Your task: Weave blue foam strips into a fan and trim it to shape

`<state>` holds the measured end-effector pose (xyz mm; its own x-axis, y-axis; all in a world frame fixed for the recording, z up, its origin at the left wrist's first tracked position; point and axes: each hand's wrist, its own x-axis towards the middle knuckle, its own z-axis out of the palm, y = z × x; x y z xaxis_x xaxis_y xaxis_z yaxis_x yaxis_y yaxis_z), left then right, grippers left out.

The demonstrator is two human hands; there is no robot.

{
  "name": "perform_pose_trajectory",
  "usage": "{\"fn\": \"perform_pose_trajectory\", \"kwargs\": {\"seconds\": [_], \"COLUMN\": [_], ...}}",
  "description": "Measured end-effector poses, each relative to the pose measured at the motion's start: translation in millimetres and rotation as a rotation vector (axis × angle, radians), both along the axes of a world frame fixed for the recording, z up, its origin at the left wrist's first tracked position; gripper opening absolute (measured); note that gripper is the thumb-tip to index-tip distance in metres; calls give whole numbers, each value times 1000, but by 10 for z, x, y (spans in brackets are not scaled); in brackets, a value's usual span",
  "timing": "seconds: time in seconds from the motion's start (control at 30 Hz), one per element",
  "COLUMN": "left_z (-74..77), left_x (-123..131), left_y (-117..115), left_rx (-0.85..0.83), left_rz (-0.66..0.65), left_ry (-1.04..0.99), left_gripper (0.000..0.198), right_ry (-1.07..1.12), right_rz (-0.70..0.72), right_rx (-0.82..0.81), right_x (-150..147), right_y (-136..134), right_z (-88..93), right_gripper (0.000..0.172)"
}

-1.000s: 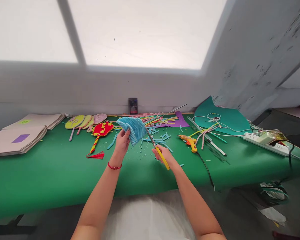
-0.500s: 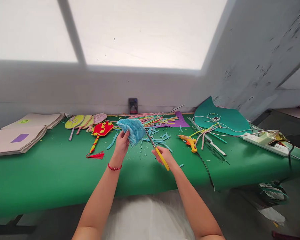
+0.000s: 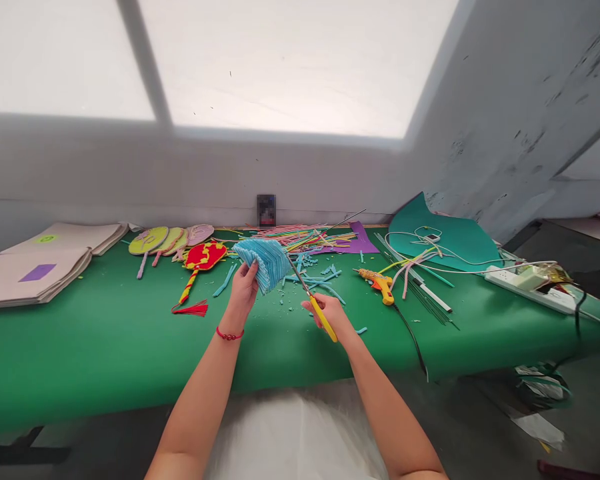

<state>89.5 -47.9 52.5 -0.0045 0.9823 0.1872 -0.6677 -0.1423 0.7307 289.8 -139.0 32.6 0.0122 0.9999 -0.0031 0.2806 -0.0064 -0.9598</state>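
Note:
My left hand [image 3: 243,288], with a red bracelet at the wrist, pinches the lower left part of a blue, ridged, fan-shaped piece [image 3: 266,261] that looks built from fuzzy strips. In my right hand [image 3: 329,312] is a pair of scissors [image 3: 324,319] with yellow handles, my fingers closed round them. The blades point up and left and touch or pass the right edge of the blue piece; how far they are apart I cannot tell. Blue offcuts [image 3: 310,280] lie on the green table [image 3: 145,347] behind and below the hands.
A red and yellow fan with a tassel [image 3: 203,257] and paler round fans [image 3: 150,241] lie left, beside stacked cardboard [image 3: 40,267]. A yellow glue gun [image 3: 380,287], a power strip [image 3: 535,290] and teal sheet [image 3: 440,233] are right. Colourful strips [image 3: 310,238] lie at the back.
Very little differs. Both hands keep their grips, with the scissors still at the right edge of the blue piece; the view has shifted slightly.

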Motion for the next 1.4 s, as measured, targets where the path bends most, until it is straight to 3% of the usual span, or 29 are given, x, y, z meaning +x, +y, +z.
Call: {"fn": "perform_pose_trajectory", "kwargs": {"seconds": [0.57,1.23,1.4], "left_z": [-56,-21,-40], "left_x": [-8,-38,-32], "left_y": [25,2,7], "left_rx": [25,48,50], "left_rz": [-1,5,-7], "left_ry": [-3,73,78], "left_gripper": [36,36,35], "right_ry": [-96,-142,-134], "right_rz": [-2,82,75], "right_rx": [27,-18,-46], "right_x": [4,37,-3], "right_y": [-28,-6,-30], "right_z": [47,-56,6], "right_gripper": [52,52,51]}}
